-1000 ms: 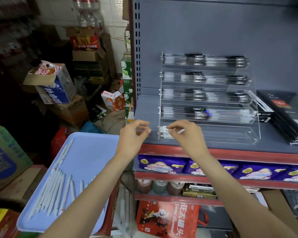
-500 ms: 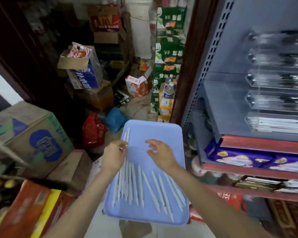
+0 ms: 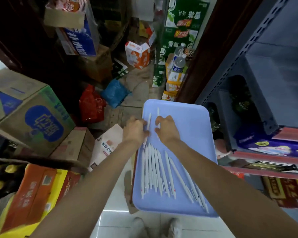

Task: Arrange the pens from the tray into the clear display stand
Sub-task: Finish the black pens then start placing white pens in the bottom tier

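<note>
Each hand, left [image 3: 135, 130] and right [image 3: 166, 128], pinches a pen [image 3: 149, 121] over the tray [image 3: 193, 134], shafts pointing away, stand off right.

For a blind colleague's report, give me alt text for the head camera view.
Two hands each pick a white pen: left hand, right hand, over a blue tray holding a row of white pens, amid cardboard boxes.

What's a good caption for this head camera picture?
Two hands, left and right, each pick a white pen off the blue tray.
</note>
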